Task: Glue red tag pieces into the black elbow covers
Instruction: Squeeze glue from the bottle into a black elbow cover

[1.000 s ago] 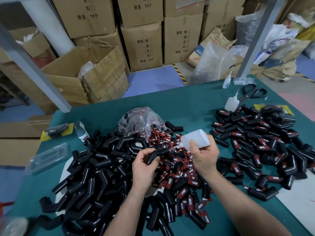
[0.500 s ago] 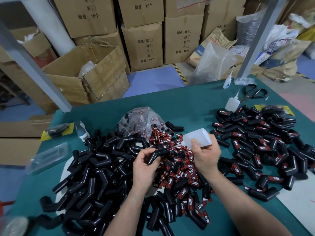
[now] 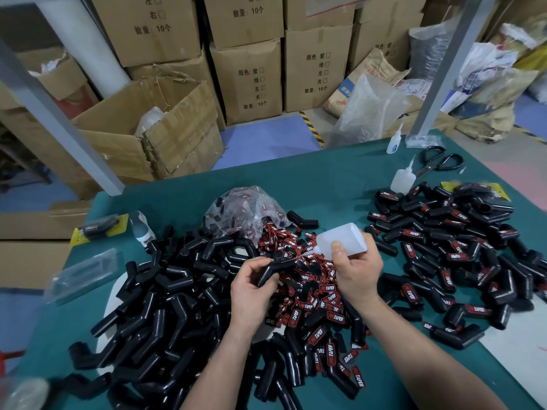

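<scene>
My left hand (image 3: 251, 288) grips a black elbow cover (image 3: 270, 272) above the middle of the green table (image 3: 325, 179). My right hand (image 3: 356, 269) holds a translucent white glue bottle (image 3: 340, 238), tilted left, with its thin nozzle touching the cover. Under both hands lies a heap of red tag pieces (image 3: 319, 303) printed TAPER. A big pile of bare black elbow covers (image 3: 165, 297) fills the left side. Covers with red tags in them (image 3: 455, 255) are spread on the right.
A clear bag of tags (image 3: 239, 211) sits behind the heap. Two small glue bottles (image 3: 402, 180) and scissors (image 3: 438, 164) lie at the far right. A screwdriver handle (image 3: 142, 227) and packaging (image 3: 85, 275) lie at the left. Cartons (image 3: 248, 81) stand behind the table.
The bottle and my right hand have shifted slightly right and up; the nozzle stays on the cover in my left hand.
</scene>
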`<control>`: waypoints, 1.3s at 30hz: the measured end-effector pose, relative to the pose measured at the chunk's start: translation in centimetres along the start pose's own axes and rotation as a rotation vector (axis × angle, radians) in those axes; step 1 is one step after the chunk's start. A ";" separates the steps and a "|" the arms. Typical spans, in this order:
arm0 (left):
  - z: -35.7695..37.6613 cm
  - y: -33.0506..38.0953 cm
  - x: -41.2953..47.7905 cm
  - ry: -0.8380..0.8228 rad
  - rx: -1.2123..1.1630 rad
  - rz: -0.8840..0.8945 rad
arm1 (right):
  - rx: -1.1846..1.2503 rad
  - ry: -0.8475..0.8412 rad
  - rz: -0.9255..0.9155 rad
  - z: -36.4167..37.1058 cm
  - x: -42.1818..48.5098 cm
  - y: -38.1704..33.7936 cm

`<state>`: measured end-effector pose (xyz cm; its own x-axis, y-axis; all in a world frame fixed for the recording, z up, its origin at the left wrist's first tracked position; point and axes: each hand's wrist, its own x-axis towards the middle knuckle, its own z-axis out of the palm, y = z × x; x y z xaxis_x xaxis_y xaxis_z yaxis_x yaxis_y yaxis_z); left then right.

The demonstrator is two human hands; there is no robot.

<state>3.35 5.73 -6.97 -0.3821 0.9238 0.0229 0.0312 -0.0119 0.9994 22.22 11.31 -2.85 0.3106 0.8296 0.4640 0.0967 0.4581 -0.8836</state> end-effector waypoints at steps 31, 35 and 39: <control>-0.4 -0.1 0.0 0.015 -0.017 -0.014 | -0.051 -0.025 0.008 -0.2 0.2 -0.3; -0.4 0.0 0.0 0.020 -0.018 -0.039 | -0.049 -0.033 0.009 -0.2 0.3 -0.6; -0.4 0.0 0.0 0.017 -0.021 -0.045 | -0.057 -0.048 -0.007 -0.2 0.3 -0.7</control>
<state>2.94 5.57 -6.98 -0.3980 0.9171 -0.0219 -0.0058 0.0214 0.9998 22.42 11.16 -2.08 0.2638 0.8415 0.4715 0.1526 0.4462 -0.8818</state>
